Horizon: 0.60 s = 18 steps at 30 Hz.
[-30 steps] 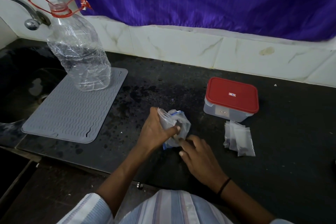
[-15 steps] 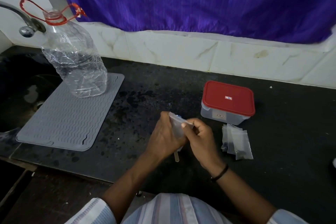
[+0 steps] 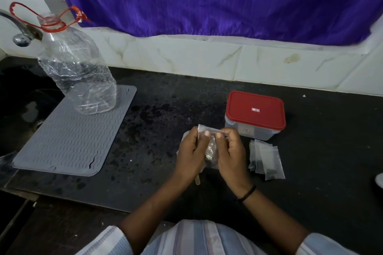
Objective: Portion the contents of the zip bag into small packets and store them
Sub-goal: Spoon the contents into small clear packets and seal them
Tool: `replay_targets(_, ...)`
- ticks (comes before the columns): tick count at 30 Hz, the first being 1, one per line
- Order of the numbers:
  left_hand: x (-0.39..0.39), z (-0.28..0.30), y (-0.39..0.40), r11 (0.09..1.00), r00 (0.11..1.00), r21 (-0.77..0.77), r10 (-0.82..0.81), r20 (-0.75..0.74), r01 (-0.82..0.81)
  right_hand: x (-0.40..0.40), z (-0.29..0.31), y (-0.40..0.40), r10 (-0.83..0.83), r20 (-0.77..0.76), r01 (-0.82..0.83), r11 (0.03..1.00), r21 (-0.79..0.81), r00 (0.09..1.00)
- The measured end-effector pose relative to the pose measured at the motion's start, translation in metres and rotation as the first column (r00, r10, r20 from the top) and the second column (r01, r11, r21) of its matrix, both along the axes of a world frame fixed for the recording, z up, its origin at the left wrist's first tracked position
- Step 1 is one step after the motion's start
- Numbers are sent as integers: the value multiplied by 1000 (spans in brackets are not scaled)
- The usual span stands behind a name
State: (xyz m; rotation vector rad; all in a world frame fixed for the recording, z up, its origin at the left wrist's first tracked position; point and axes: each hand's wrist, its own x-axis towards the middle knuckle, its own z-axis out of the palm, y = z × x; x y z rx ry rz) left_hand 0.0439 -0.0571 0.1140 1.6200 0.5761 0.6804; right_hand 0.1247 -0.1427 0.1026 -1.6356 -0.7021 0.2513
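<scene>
A small clear packet [image 3: 211,147] was held upright above the dark surface [image 3: 157,130], its top strip pinched between the left hand [image 3: 191,154] and the right hand [image 3: 230,155], with dark contents low inside. If the seal were pressed unevenly, a gap could be left and grains spilled onto the surface. A pale stick [image 3: 197,180], seen below the left hand, could be dropped. Filled packets [image 3: 266,159] lay just beside the red-lidded container [image 3: 256,109], whose lid was on.
</scene>
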Motion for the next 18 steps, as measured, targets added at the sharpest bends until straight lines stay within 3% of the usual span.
replay_targets(2, 9, -2, -9, 993, 999, -112, 39, 20, -36, 2, -4, -4, -22, -14, 22, 1000, 1, 1000)
replay_targets(5, 24, -9, -21, 961, 998, -269, 65, 1, -63, 12, -10, -13, -114, -154, 121, 992, 37, 981)
replay_targets(8, 42, -16, -34, 940, 998, -339, 28, -58, -46, 28, -20, -28, -211, -184, 213, 977, -10, 960)
replay_targets(11, 62, -20, -46, 932, 998, -362, -18, -64, -6, 47, -32, -47, -292, -174, 280, 956, -90, 941)
replay_targets(18, 121, -51, -71, 983, 967, -181, -73, -243, 29, 101, -48, -98, -413, -18, 391, 874, -289, 910)
